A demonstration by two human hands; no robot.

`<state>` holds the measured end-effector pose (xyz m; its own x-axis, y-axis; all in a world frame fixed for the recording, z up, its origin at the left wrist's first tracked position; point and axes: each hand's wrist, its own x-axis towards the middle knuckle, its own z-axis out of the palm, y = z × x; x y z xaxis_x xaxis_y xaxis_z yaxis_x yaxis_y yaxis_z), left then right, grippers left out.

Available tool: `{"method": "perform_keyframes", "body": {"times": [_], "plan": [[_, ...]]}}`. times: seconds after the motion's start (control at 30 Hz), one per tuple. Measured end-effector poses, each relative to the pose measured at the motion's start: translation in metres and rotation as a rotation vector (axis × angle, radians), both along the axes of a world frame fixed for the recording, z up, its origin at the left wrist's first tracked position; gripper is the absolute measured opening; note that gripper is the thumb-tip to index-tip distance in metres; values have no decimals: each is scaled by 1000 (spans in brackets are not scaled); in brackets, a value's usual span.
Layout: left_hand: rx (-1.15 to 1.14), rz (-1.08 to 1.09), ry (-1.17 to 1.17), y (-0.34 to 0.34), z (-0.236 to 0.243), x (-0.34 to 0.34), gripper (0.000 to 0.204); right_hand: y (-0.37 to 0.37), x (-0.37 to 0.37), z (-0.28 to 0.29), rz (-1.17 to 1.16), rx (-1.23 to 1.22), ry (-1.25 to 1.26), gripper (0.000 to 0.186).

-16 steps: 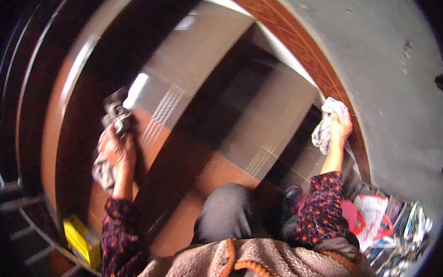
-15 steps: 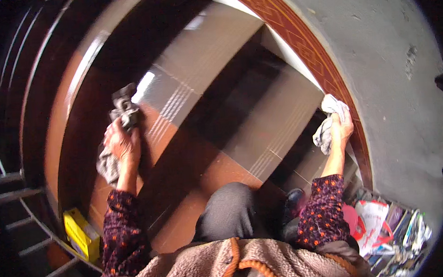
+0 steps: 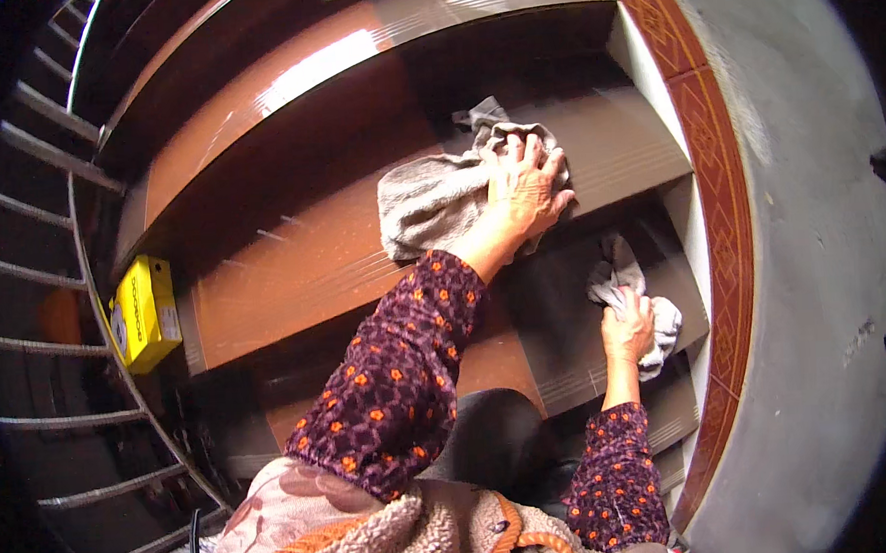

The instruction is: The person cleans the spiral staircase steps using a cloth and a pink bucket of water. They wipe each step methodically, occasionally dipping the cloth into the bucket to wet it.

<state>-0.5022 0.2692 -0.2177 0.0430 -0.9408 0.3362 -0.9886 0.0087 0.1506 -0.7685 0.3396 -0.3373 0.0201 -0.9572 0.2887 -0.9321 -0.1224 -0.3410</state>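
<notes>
My left hand [image 3: 527,187] presses a grey cloth [image 3: 427,205] onto a brown stair tread [image 3: 307,269], its fingers bent over the bunched part. Loose folds of this cloth spread to the left, and a corner sticks out beyond the fingers. On the step below, nearer the wall, my right hand [image 3: 626,329] is closed around a second cloth [image 3: 661,337], whitish and crumpled. This cloth bulges out on both sides of the hand. The palm sides of both hands are hidden.
A yellow box [image 3: 147,314] stands at the left end of a step, beside the metal railing [image 3: 61,347]. Along the right runs a patterned red-brown tile border [image 3: 712,212] against the grey wall [image 3: 813,257]. More steps rise at the far side.
My left hand has swept the grey cloth rightward across the stair. My right hand has moved down and slightly left with its cloth. The view has turned, showing more of the railing.
</notes>
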Motion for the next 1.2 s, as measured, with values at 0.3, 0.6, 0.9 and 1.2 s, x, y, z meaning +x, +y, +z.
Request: {"method": "perform_keyframes", "body": {"times": [0.3, 0.6, 0.9, 1.2], "plan": [[-19, 474, -153, 248, -31, 246, 48, -3, -10, -6, 15, 60, 22, 42], [-31, 712, -221, 261, -20, 242, 28, -6, -2, -8, -6, -13, 63, 38], [-41, -406, 156, -85, -1, -43, 71, -2, -3, -2, 23, -21, 74, 44], [81, -80, 29, -93, -8, 125, 52, -3, -7, -5, 67, -52, 40, 44]]}}
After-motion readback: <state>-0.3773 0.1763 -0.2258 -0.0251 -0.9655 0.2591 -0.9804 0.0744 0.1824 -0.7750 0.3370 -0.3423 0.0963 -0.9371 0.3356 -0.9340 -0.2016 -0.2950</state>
